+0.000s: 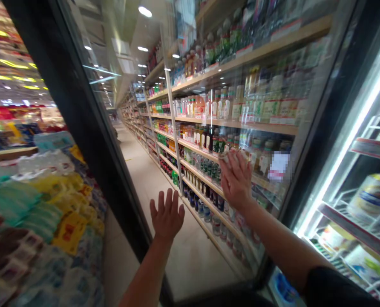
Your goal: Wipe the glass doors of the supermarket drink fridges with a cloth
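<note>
A black-framed glass door (pixel 196 264) spans the middle of the head view. My left hand (pixel 167 215) is held up at the door's lower middle, fingers spread and holding nothing. It looks flat against the pane or just short of it. Higher and to the right, my right hand (pixel 237 179) presses a pale cloth (pixel 233 154) to the glass. Only the cloth's upper edge shows past my fingertips; the rest is covered by the hand. A blurred white label (pixel 279 165) is on the pane to the right of that hand.
To the right is a lit cooler shelf (pixel 359 226) with packaged goods. Stacked packs (pixel 46 204) stand at the left, with a yellow sign (pixel 69 232). Seen in the glass are long shelves of bottles (pixel 222 102) and a pale floor (pixel 135 149).
</note>
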The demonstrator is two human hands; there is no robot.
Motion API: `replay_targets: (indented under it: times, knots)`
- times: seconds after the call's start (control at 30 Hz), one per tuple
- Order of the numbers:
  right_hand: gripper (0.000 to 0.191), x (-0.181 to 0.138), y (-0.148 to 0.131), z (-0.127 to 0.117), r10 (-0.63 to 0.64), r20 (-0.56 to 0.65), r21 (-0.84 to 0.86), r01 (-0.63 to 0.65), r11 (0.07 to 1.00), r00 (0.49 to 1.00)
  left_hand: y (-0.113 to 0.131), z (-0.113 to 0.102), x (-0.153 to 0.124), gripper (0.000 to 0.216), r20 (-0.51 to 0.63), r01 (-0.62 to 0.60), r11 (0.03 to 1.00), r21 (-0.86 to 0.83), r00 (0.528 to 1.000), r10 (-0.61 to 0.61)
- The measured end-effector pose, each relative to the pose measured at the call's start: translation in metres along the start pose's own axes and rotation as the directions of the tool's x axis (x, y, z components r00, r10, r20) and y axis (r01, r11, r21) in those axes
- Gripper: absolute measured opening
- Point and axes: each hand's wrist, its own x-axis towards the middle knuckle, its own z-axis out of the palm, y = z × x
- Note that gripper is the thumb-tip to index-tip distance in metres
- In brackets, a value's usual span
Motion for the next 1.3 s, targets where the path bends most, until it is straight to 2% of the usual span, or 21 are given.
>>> replay_targets:
  times: [0.1,0.2,0.27,0.3,0.43,0.5,0.57,0.63,0.7,0.73,0.87,0.93,1.0,1.07,1.13,1.2,1.3]
  knots:
    - [0.058,-0.020,0.002,0.002,0.003,-0.034,0.056,-0.002,0.998,0.999,0.002,-0.002,0.001,0.068,-0.004,0.005,1.000,0.009,1.000,-0.005]
    - [0.049,-0.056,-0.013,0.003,-0.172,0.065,0.139,0.162,0.977,0.983,0.003,-0.002,0.000,0.067,0.012,0.021,1.000,0.019,1.000,-0.022]
    - [0.043,-0.057,-0.021,0.004,-0.239,0.105,0.170,0.219,0.961,0.965,0.003,-0.001,-0.001,0.066,0.029,0.033,0.999,0.018,0.999,-0.034]
    - [0.042,-0.049,-0.022,0.004,-0.220,0.095,0.159,0.204,0.966,0.971,0.003,0.000,-0.002,0.065,0.033,0.037,0.999,0.018,0.999,-0.037]
    - [0.053,-0.003,-0.017,0.011,-0.002,-0.046,0.041,0.004,0.999,0.999,0.001,0.003,-0.003,0.065,0.024,0.035,0.999,0.021,0.999,-0.035]
    - [0.056,-0.007,-0.021,0.017,0.017,-0.058,0.035,-0.015,0.999,0.998,0.001,0.003,-0.002,0.065,0.017,0.028,1.000,0.014,0.999,-0.028]
    - [0.053,-0.032,-0.032,0.021,-0.072,-0.002,0.084,0.072,0.994,0.997,0.000,0.004,-0.001,0.066,0.015,0.022,1.000,0.009,1.000,-0.022]
    - [0.047,-0.058,-0.043,0.022,-0.225,0.090,0.173,0.207,0.963,0.970,0.000,0.004,-0.001,0.066,0.022,0.022,1.000,0.010,1.000,-0.022]
    - [0.043,-0.065,-0.046,0.020,-0.293,0.140,0.219,0.259,0.941,0.946,0.000,0.005,-0.002,0.064,0.032,0.034,0.999,0.010,0.999,-0.034]
    - [0.042,-0.059,-0.045,0.019,-0.277,0.139,0.210,0.245,0.946,0.951,0.000,0.006,-0.002,0.063,0.034,0.040,0.999,0.008,0.999,-0.041]
    - [0.045,-0.013,-0.027,0.015,-0.074,0.025,0.092,0.072,0.993,0.997,0.001,0.007,-0.002,0.064,0.029,0.051,0.998,-0.035,0.998,-0.050]
    - [0.044,-0.013,-0.024,0.015,-0.048,0.015,0.087,0.047,0.995,0.999,0.002,0.007,-0.001,0.065,0.016,0.045,0.998,-0.052,0.999,-0.044]
    - [0.042,-0.036,-0.027,0.015,-0.114,0.055,0.129,0.107,0.986,0.992,0.002,0.007,-0.002,0.065,0.010,0.035,0.998,-0.042,0.999,-0.035]
    - [0.041,-0.063,-0.029,0.014,-0.244,0.120,0.190,0.219,0.957,0.962,0.001,0.008,-0.003,0.065,0.014,0.026,0.999,-0.020,1.000,-0.026]
    - [0.041,-0.073,-0.022,0.011,-0.297,0.153,0.206,0.264,0.942,0.943,0.000,0.009,-0.004,0.065,0.019,0.023,1.000,-0.014,1.000,-0.023]
    - [0.041,-0.061,-0.004,0.008,-0.218,0.122,0.153,0.199,0.968,0.968,-0.001,0.011,-0.005,0.067,0.016,0.026,0.999,-0.019,1.000,-0.026]
    - [0.050,-0.036,0.027,0.002,-0.031,-0.005,0.052,0.032,0.998,0.999,-0.003,0.013,-0.005,0.069,0.008,0.023,0.999,-0.026,1.000,-0.023]
